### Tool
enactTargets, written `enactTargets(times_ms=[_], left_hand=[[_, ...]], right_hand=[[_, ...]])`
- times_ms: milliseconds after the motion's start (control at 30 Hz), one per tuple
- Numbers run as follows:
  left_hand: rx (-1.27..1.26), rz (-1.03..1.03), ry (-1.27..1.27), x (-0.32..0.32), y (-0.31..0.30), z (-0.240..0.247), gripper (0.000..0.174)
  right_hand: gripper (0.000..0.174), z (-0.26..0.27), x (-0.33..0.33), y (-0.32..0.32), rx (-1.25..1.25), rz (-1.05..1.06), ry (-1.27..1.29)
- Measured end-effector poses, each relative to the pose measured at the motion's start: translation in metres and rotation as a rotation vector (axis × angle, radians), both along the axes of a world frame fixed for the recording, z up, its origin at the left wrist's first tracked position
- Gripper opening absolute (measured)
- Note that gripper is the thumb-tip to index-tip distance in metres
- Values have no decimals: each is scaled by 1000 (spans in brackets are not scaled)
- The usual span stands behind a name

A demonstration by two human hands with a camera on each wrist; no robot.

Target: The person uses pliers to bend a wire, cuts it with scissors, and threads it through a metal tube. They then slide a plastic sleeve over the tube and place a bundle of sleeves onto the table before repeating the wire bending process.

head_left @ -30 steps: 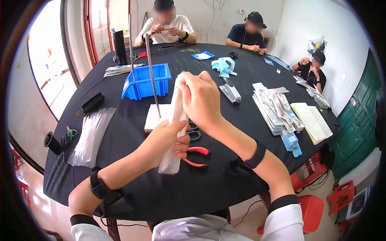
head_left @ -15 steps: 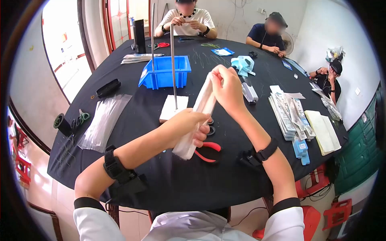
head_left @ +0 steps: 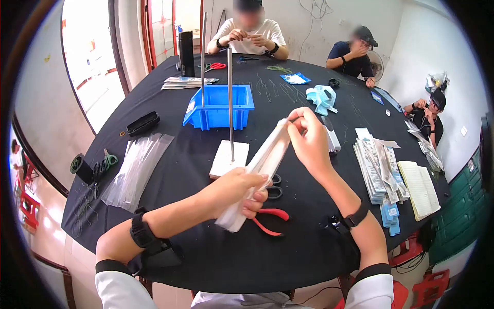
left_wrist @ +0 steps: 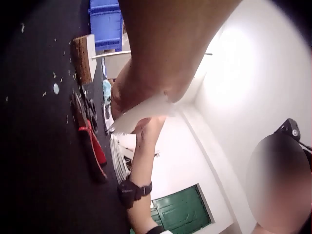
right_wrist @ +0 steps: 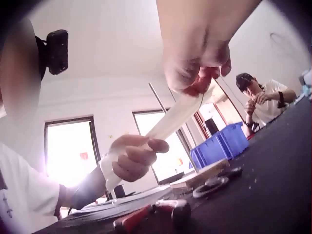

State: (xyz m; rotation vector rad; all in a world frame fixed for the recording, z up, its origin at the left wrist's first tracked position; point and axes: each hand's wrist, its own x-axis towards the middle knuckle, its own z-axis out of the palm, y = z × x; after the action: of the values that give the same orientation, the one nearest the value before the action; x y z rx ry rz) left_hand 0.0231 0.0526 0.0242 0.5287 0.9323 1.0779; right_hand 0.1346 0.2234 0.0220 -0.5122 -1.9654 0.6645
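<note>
My left hand (head_left: 239, 191) grips a long, narrow translucent plastic bag (head_left: 269, 152) round its lower half, thumb on top. The bag slants up to the right, a whitish strip showing along it. At its upper end, my right hand (head_left: 310, 139) pinches the tip with curled fingers. A thin dark strand (right_wrist: 202, 99) shows just below those fingertips in the right wrist view. Under the bag lie red-handled pliers (head_left: 272, 221) and dark-handled scissors (head_left: 276, 192), partly hidden. A similar pile of clear plastic bags (head_left: 138, 172) lies left of my left hand.
A metal rod rises from a white-topped block (head_left: 221, 157) before a blue bin (head_left: 221, 116). Stapler (head_left: 332, 136), printed packets (head_left: 371, 170) and notebook (head_left: 418, 190) lie right. Green-handled scissors (head_left: 109, 158) and a dark spool (head_left: 81, 169) lie left. Several people sit around the table.
The bag has tipped from nearly upright to a rightward slant, with my right hand at its upper end. The head view has shifted. One seated person has raised a hand toward the face.
</note>
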Motion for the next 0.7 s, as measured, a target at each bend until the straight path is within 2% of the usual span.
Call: enactTargets(times_ms=[133,167,200,267,333,367,467,533,567,633,700], left_hand=[[20,12,-47,1,8,-2,17],[-45,-19,-19,8,1,-1,18],[-105,-48,15,16,-10,-2,18],[-66,-152,9,17,-26,-12,19],[-41,-122,23,3,-27,-8,19],[-9,-140,27,-7,-27,-6,20],[39,-231,176,-28,-46,22,22],[47,-233,259,-45,-60,38,23],[49,-231,302,-54,-67,45,24],[83,-123,358,-71,-82,57,25],[136,21,348,-90,-90,60,25]], right_hand=[[6,-6,-18,24,-57,6,140],[10,-11,-16,52,-98,-15,249],[13,-3,-3,75,-185,-121,237],[14,2,22,87,-237,92,127],[20,15,30,52,-409,59,-197],[29,17,36,50,-282,5,-431],[27,9,52,52,-200,-45,-595],[21,-10,67,61,29,33,-593],[17,-14,72,60,54,55,-577],[12,-21,79,57,100,97,-544],[17,-24,83,58,232,84,-641]])
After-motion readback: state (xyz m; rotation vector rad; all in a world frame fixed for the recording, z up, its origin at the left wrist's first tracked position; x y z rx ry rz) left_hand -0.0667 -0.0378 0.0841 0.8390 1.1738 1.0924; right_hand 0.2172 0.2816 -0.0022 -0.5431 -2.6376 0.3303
